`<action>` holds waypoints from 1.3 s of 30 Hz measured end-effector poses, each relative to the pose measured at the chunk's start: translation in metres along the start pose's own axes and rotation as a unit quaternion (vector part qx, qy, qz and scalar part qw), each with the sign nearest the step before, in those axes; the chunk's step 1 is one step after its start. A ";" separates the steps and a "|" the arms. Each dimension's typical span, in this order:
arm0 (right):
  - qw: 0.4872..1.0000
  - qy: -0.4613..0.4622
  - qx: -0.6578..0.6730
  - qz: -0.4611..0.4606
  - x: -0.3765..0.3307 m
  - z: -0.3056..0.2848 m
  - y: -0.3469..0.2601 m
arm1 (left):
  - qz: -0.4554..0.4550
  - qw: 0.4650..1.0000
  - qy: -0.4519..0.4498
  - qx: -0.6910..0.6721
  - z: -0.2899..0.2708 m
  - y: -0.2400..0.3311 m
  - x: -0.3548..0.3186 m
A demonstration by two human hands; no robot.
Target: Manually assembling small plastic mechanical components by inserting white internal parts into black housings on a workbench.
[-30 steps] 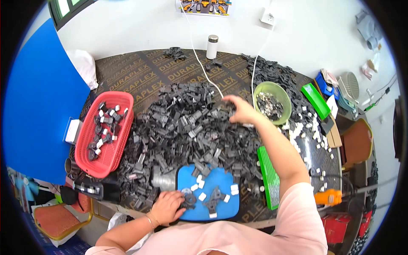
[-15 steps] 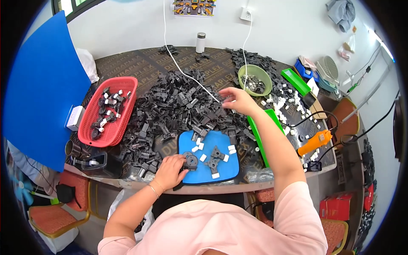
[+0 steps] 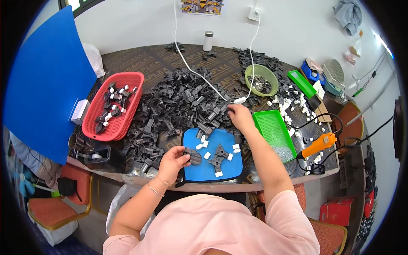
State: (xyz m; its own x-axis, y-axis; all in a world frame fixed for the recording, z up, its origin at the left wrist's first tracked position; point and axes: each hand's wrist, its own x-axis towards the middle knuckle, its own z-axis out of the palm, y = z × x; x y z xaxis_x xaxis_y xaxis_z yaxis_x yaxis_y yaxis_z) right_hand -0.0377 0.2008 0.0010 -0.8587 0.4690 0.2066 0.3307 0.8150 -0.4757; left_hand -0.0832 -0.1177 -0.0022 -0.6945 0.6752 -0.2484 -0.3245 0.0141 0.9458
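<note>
My left hand (image 3: 173, 162) grips a dark round-ended plastic part (image 3: 193, 157) at the left edge of a blue mat (image 3: 212, 161). On the mat lie a couple of black plastic parts (image 3: 219, 156) and several small white pieces (image 3: 204, 143). My right hand (image 3: 239, 117) reaches past the mat's far right corner into a large heap of black plastic parts (image 3: 182, 102), fingers curled on the pieces; whether it holds one I cannot tell.
A red basket (image 3: 114, 106) with black and white parts stands at left. A green bowl (image 3: 261, 79), a green tray (image 3: 274, 132), an orange tool (image 3: 319, 144) and scattered white pieces (image 3: 289, 104) lie at right. A white cable (image 3: 199, 76) crosses the heap. A blue board (image 3: 42, 85) leans at far left.
My right hand has pulled back from far in the heap toward the mat's far edge. The left hand still holds the dark part on the mat's left side.
</note>
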 end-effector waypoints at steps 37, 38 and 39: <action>0.813 -0.100 0.537 0.200 -0.153 0.008 -0.098 | -0.051 0.978 -0.031 -0.199 0.032 0.001 -0.024; 0.835 -0.081 0.516 0.175 -0.155 0.010 -0.099 | -0.055 0.982 -0.021 -0.180 0.032 0.002 -0.025; 0.855 -0.061 0.494 0.149 -0.156 0.012 -0.100 | -0.056 0.982 -0.022 -0.180 0.033 0.002 -0.026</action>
State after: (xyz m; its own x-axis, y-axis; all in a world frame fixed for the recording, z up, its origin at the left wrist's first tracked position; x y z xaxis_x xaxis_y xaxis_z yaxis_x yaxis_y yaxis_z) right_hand 0.0585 0.0422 0.0065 -0.8487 0.5170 -0.1119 0.1025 -0.0467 -0.9936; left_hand -0.0453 -0.1110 0.0133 -0.6152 0.7162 -0.3296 -0.6092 -0.1665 0.7753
